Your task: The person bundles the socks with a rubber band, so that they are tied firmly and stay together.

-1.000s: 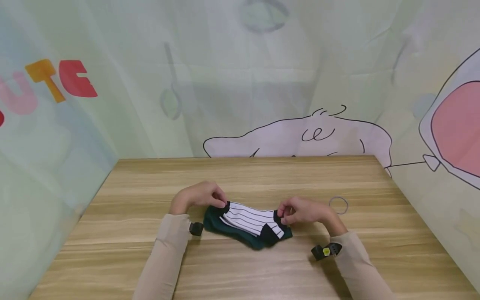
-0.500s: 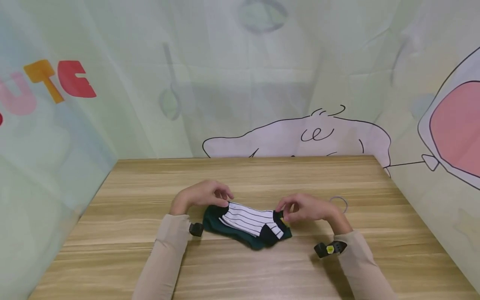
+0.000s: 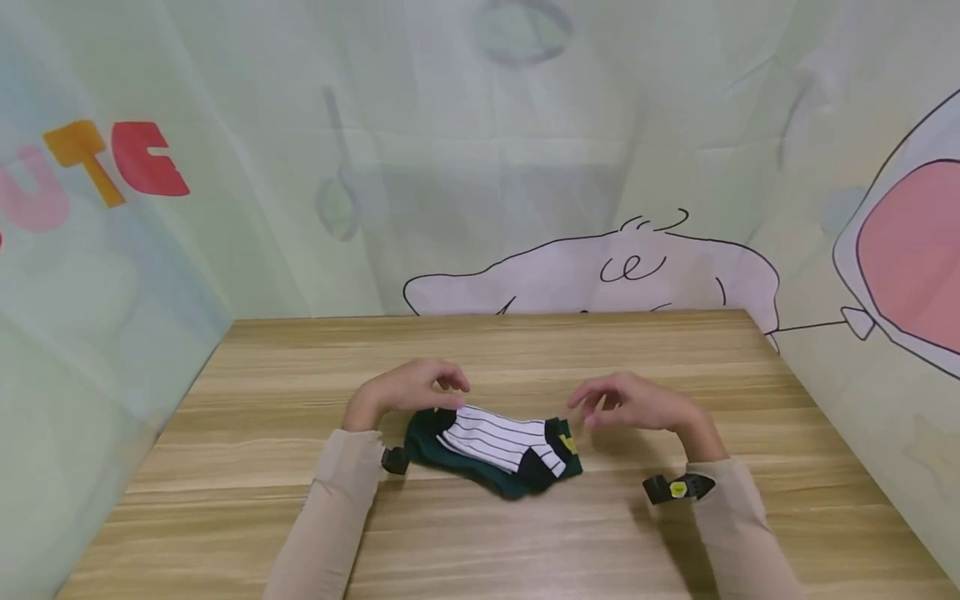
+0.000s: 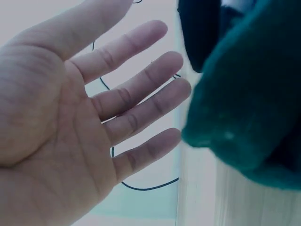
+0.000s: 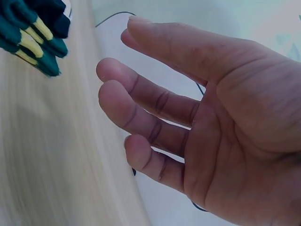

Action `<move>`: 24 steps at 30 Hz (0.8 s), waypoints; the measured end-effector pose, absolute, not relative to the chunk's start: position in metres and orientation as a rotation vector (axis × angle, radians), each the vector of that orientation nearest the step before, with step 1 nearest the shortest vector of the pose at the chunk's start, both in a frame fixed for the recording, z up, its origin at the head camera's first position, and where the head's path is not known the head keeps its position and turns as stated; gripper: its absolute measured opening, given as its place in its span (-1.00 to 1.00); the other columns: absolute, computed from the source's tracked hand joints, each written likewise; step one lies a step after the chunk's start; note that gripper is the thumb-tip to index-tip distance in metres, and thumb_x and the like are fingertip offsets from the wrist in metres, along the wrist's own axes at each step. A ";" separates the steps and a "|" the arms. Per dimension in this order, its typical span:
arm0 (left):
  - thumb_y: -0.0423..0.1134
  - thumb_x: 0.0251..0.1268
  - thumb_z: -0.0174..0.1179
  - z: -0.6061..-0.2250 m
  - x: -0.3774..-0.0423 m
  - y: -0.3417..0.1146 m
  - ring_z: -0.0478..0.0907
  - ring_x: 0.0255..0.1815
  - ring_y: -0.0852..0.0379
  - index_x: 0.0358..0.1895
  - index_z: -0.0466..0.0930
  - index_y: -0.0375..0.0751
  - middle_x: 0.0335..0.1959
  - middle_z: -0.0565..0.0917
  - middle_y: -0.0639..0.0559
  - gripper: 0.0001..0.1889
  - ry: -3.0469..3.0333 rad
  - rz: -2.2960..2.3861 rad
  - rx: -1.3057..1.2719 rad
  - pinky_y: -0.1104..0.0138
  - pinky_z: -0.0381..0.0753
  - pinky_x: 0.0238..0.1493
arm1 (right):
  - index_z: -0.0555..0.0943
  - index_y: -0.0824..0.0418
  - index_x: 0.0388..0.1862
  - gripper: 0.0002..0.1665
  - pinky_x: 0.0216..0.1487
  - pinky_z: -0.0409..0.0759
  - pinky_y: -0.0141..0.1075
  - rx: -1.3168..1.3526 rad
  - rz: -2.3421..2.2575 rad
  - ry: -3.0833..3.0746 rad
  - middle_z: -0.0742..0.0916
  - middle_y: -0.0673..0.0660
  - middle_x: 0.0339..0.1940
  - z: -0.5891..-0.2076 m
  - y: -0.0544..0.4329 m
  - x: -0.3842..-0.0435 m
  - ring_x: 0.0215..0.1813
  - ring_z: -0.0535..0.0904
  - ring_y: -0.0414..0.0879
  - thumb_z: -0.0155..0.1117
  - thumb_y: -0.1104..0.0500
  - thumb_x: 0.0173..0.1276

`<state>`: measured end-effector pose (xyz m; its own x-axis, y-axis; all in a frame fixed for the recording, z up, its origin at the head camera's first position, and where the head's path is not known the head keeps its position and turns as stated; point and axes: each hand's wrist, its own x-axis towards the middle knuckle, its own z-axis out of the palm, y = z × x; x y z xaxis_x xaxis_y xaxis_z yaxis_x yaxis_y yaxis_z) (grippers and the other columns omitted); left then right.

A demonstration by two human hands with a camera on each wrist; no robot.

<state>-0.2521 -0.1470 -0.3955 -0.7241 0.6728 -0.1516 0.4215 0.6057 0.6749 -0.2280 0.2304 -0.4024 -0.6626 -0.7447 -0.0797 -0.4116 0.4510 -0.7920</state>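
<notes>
A white sock with thin dark stripes and black ends and heel (image 3: pixel 495 437) lies flat on top of a dark green sock (image 3: pixel 480 477) in the middle of the table. My left hand (image 3: pixel 416 387) hovers at the striped sock's black left end, thumb close to it; whether it touches cannot be told. In the left wrist view, its fingers (image 4: pixel 141 94) are spread and hold nothing beside the green cloth (image 4: pixel 249 103). To the right of the socks, my right hand (image 3: pixel 637 402) is raised and holds nothing. Yellow bands mark the green cuffs (image 5: pixel 33 42) in the right wrist view.
The wooden table (image 3: pixel 337 342) meets a printed cloth backdrop (image 3: pixel 480 192) at its back edge, and more cloth hangs at both sides. Black cameras sit at the left wrist (image 3: pixel 395 460) and right wrist (image 3: pixel 678 488).
My right hand has let go of the sock cuffs and moved right and up, uncovering a yellow band. My left fingers have loosened from the black end. The thin ring is now hidden.
</notes>
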 end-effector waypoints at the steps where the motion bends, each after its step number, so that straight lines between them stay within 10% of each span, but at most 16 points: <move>1: -0.13 0.40 0.26 -0.396 -0.252 -0.146 0.54 0.09 -0.02 0.07 0.62 -0.27 0.00 0.67 -0.05 -0.67 2.443 0.876 0.879 0.04 0.50 0.19 | 0.62 0.30 0.15 -0.64 -0.03 0.60 -0.23 -0.963 -1.084 2.293 0.73 0.22 -0.09 -0.402 0.232 -0.228 -0.06 0.63 -0.03 0.31 0.22 0.42; 24: -0.12 0.35 0.31 -0.398 -0.248 -0.119 0.54 0.18 -0.10 0.19 0.55 -0.31 0.14 0.64 -0.14 -0.55 2.409 0.823 1.047 0.02 0.46 0.24 | 0.59 0.37 0.15 -0.64 -0.01 0.60 -0.22 -0.923 -1.087 2.402 0.71 0.27 -0.11 -0.393 0.253 -0.227 -0.10 0.63 -0.04 0.28 0.28 0.43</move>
